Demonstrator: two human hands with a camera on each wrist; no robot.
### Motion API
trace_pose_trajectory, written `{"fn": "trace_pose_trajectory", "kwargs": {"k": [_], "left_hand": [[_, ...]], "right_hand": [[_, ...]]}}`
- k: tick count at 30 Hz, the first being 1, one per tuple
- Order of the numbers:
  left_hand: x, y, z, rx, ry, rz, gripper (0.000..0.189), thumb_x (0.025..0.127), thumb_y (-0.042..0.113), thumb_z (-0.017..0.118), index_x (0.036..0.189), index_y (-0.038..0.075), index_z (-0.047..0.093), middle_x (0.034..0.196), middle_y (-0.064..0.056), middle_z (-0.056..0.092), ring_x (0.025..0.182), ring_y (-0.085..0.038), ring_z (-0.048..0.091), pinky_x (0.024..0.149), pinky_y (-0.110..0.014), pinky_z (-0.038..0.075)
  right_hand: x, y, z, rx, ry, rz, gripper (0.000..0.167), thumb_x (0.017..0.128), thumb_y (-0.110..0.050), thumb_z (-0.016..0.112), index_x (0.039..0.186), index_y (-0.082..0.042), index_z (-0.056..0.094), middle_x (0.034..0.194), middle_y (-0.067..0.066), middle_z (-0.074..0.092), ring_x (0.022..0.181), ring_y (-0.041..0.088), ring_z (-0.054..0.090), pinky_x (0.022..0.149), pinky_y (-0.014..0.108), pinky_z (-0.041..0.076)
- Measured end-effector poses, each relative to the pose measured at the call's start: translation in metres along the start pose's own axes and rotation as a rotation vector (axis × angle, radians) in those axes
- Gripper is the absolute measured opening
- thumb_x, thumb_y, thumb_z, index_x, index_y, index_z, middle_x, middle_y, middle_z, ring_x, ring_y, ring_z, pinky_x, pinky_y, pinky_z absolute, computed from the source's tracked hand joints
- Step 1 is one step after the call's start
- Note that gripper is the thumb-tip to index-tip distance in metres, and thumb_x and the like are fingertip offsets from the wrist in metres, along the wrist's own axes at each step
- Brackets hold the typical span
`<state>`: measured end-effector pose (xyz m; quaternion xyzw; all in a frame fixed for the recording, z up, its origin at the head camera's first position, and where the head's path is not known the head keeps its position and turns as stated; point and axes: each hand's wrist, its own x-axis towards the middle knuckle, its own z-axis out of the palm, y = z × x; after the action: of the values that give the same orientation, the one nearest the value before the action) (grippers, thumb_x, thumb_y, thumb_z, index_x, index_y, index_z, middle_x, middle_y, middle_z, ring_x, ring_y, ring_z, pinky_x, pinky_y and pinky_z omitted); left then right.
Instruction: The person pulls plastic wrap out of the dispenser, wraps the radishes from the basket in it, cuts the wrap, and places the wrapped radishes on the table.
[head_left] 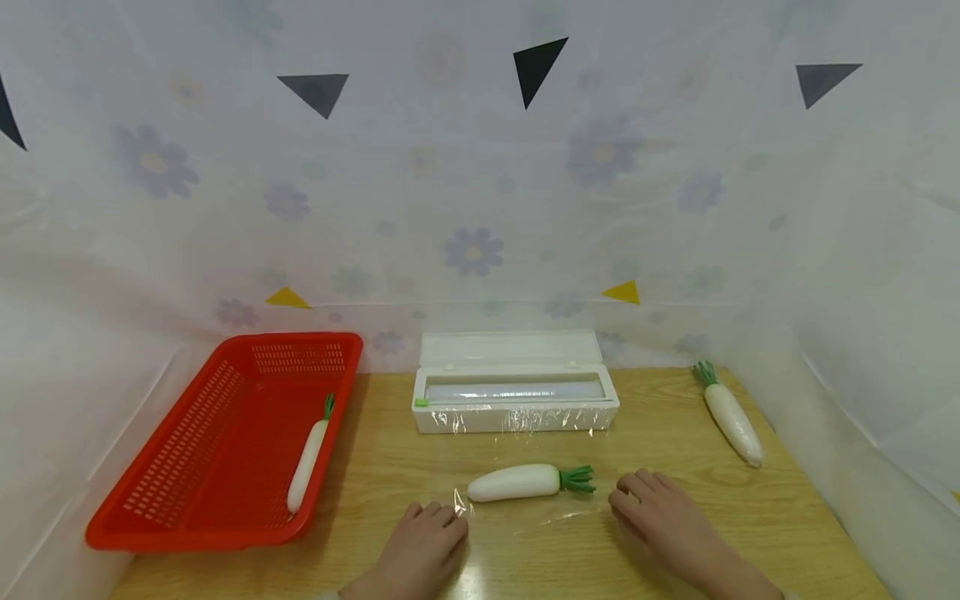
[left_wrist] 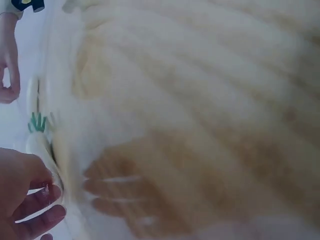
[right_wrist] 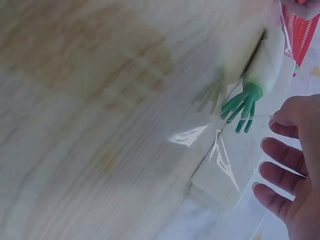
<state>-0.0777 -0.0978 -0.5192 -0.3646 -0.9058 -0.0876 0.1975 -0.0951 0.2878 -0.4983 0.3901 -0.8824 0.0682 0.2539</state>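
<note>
A white radish [head_left: 513,483] with green leaf stubs lies sideways on a sheet of clear plastic wrap [head_left: 570,517] spread over the table. My left hand [head_left: 423,546] is at the radish's lower left, its thumb and forefinger pinching the film, which glints between them in the left wrist view. On the other side, my right hand [head_left: 663,525] is just beyond the green leaves. Its thumb and forefinger pinch the wrap's edge, while the other fingers [right_wrist: 282,172] are spread loosely. Behind the radish stands an open white wrap box [head_left: 517,419] with the roll inside.
A red basket [head_left: 225,537] on the left holds a slim white radish [head_left: 307,467] against its right side. Another radish [head_left: 733,423], with a shiny surface, lies at the table's far right. Patterned sheeting [head_left: 480,183] encloses the wooden table [head_left: 795,517] at the back and sides.
</note>
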Motion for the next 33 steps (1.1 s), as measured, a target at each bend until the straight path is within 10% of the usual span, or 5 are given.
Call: {"fn": "trace_pose_trajectory", "kwargs": {"k": [12,19,21,33], "left_hand": [[0.035,-0.029,-0.015,-0.356,-0.061,-0.344,0.005,0.1,0.014,0.068,0.099,0.015,0.073,0.09,0.01,0.069,0.084,-0.006,0.061,0.077,-0.035,0.052],[0.033,-0.037,0.001,-0.406,-0.002,-0.371,0.007,0.095,0.007,0.071,0.091,0.013,0.071,0.082,0.009,0.065,0.076,-0.004,0.057,0.068,-0.027,0.051],[0.031,-0.038,0.005,-0.419,0.012,-0.384,0.009,0.094,0.006,0.07,0.09,0.014,0.07,0.081,0.01,0.064,0.076,-0.004,0.057,0.068,-0.028,0.051],[0.029,-0.051,0.009,-0.807,-0.018,-0.604,0.009,0.097,0.007,0.066,0.095,0.007,0.074,0.081,0.004,0.066,0.075,-0.004,0.056,0.069,-0.023,0.049]], "right_hand": [[0.022,0.018,0.009,-0.016,0.068,0.022,0.048,0.114,-0.037,0.027,0.092,-0.018,0.065,0.09,-0.006,0.057,0.078,0.011,0.047,0.064,0.028,0.042],[0.033,0.025,0.017,0.013,0.014,0.044,0.008,0.1,-0.018,0.069,0.094,-0.017,0.065,0.092,-0.005,0.057,0.08,0.012,0.048,0.068,0.032,0.044],[0.036,0.026,0.02,0.024,0.002,0.058,0.018,0.088,-0.01,0.08,0.093,-0.017,0.065,0.093,-0.005,0.058,0.081,0.012,0.049,0.069,0.033,0.045],[0.038,0.034,0.032,0.132,-0.128,0.308,0.01,0.09,-0.016,0.081,0.087,-0.019,0.071,0.086,-0.01,0.061,0.079,0.009,0.057,0.07,0.031,0.052]]}}
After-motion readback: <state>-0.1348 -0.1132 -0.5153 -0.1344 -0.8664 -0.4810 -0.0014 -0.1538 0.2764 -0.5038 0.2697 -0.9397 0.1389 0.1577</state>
